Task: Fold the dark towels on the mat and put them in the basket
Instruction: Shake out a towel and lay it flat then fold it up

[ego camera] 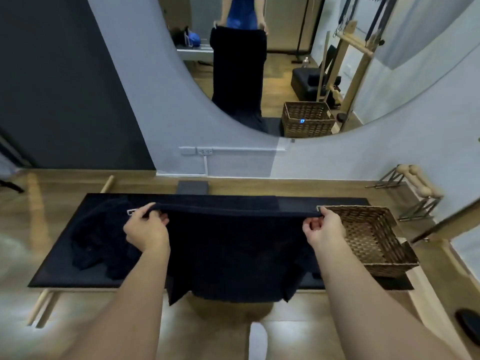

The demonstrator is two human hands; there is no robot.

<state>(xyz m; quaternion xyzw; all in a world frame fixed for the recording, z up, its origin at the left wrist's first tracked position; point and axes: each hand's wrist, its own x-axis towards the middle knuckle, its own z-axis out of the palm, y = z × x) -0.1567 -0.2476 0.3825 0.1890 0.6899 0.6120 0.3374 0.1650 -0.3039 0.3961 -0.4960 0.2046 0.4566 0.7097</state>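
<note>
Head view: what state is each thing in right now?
Held towel: spread open, hanging from its top corners.
Left hand: pinches the towel's left corner.
Right hand: pinches its right corner.
Mat: flat on the floor.
Towel pile: crumpled, unfolded, on the mat.
Basket: upright, empty.

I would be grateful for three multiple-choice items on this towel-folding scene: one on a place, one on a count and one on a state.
1. Where does the basket stand?
A. at the right end of the mat
B. at its left end
C. on a shelf

2. How many hands hold the spread towel?
A. none
B. one
C. two

3. The basket is:
A. heaped with towels
B. empty
C. overturned

Answers: 1 A, it sits on the mat's right end. 2 C, the left hand and right hand each pinch the top edge. 3 B, only its bare woven floor shows.
</note>
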